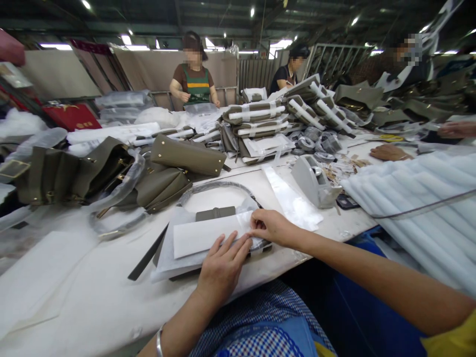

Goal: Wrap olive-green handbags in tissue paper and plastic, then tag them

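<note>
A handbag wrapped in white tissue paper (163, 265) lies on the table in front of me. Its plastic-wrapped handle (219, 184) arches out on the far side, and an olive flap (215, 213) shows behind a white foam sheet (208, 237). My left hand (225, 263) rests on the near right part of this sheet, fingers stretched out. At the sheet's right end, my right hand (269, 228) has thumb and fingertips pinched together; what they hold is hidden. A dark olive strap (148, 255) sticks out at the bag's left side.
Olive bags (186, 154) lie at the left, with a pile of wrapped bags (256, 119) further back. A grey tape dispenser (310, 181) stands right of my work. White foam rolls (420, 198) fill the right edge. Co-workers (197, 82) are across the table; another person's hand (390, 152) rests at right.
</note>
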Demonstrator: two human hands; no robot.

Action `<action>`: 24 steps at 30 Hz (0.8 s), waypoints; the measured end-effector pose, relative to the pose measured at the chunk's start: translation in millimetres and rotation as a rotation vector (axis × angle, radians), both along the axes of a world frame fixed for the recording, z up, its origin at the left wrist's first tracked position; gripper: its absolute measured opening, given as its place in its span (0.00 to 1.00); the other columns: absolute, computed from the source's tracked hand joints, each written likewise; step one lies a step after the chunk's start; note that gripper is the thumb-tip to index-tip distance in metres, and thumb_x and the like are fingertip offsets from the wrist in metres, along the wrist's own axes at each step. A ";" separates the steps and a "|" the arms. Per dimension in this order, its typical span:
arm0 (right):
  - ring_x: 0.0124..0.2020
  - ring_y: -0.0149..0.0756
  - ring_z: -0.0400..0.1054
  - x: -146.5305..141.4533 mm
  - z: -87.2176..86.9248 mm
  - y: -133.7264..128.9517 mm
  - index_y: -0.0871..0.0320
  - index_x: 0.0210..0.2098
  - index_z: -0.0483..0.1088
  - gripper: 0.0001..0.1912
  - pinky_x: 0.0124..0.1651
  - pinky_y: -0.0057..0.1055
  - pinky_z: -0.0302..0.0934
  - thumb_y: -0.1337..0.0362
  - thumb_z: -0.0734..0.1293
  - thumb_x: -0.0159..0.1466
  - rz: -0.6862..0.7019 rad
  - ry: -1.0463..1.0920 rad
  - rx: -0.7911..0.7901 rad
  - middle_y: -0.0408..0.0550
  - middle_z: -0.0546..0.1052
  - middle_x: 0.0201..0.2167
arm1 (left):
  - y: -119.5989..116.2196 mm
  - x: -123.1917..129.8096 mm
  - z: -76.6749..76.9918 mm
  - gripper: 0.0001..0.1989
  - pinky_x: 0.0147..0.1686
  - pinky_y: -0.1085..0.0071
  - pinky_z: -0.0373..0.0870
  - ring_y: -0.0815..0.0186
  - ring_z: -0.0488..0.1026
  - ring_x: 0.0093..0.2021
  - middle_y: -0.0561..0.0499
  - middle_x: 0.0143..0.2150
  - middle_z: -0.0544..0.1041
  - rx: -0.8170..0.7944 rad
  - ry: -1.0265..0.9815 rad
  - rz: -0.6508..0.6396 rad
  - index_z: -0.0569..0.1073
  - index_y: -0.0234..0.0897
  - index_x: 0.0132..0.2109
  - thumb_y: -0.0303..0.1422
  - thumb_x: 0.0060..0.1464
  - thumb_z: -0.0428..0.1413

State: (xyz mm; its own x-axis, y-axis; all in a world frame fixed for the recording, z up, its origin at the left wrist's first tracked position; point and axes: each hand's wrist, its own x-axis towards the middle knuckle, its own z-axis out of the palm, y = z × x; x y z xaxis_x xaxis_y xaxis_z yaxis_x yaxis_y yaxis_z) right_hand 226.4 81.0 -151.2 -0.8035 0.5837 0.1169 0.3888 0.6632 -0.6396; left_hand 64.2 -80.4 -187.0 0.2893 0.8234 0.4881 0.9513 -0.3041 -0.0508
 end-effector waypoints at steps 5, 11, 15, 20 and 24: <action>0.27 0.30 0.66 0.3 -6.0 -4.6 0.59 0.28 0.69 0.08 0.32 0.26 0.60 0.69 0.74 0.57 -0.051 0.095 0.017 0.40 0.72 0.26 | 1.5 8.5 2.9 0.21 0.59 0.56 0.63 0.56 0.70 0.61 0.52 0.62 0.73 -0.013 -0.018 0.050 0.67 0.37 0.62 0.29 0.64 0.48; 0.31 0.31 0.71 29.4 6.4 4.1 0.57 0.41 0.72 0.07 0.38 0.28 0.67 0.67 0.70 0.62 -0.175 0.214 0.092 0.44 0.77 0.34 | 5.3 9.6 -1.1 0.22 0.60 0.58 0.59 0.58 0.71 0.59 0.52 0.60 0.74 0.082 -0.007 0.049 0.70 0.37 0.60 0.27 0.61 0.46; 0.43 0.39 0.74 94.3 30.6 52.8 0.58 0.46 0.73 0.13 0.51 0.39 0.68 0.59 0.66 0.64 -0.590 0.299 0.182 0.53 0.78 0.47 | 7.9 3.0 -7.7 0.24 0.60 0.58 0.58 0.58 0.71 0.59 0.52 0.61 0.73 0.141 0.089 0.008 0.68 0.36 0.62 0.27 0.59 0.48; 0.43 0.46 0.74 154.1 54.7 126.4 0.60 0.34 0.75 0.09 0.49 0.39 0.68 0.59 0.71 0.61 -0.872 0.181 0.019 0.56 0.80 0.37 | 9.6 -0.5 -12.8 0.26 0.60 0.58 0.60 0.58 0.71 0.59 0.53 0.62 0.73 0.180 0.115 0.007 0.68 0.36 0.63 0.27 0.56 0.50; 0.30 0.33 0.73 152.9 61.3 157.7 0.62 0.35 0.73 0.12 0.35 0.32 0.70 0.58 0.68 0.67 -0.915 0.089 -0.299 0.47 0.77 0.30 | 10.9 -1.0 -14.4 0.27 0.61 0.59 0.60 0.58 0.71 0.58 0.53 0.62 0.73 0.204 0.128 0.007 0.68 0.36 0.62 0.27 0.56 0.50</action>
State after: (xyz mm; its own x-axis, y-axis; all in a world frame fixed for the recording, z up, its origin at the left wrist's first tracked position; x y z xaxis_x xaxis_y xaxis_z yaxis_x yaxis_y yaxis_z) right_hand 379.3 238.7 -90.0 -0.0187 0.9948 -0.0998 0.6156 -0.0672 -0.7852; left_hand 63.2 -69.5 -201.4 0.3546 0.7138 0.6039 0.9350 -0.2690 -0.2311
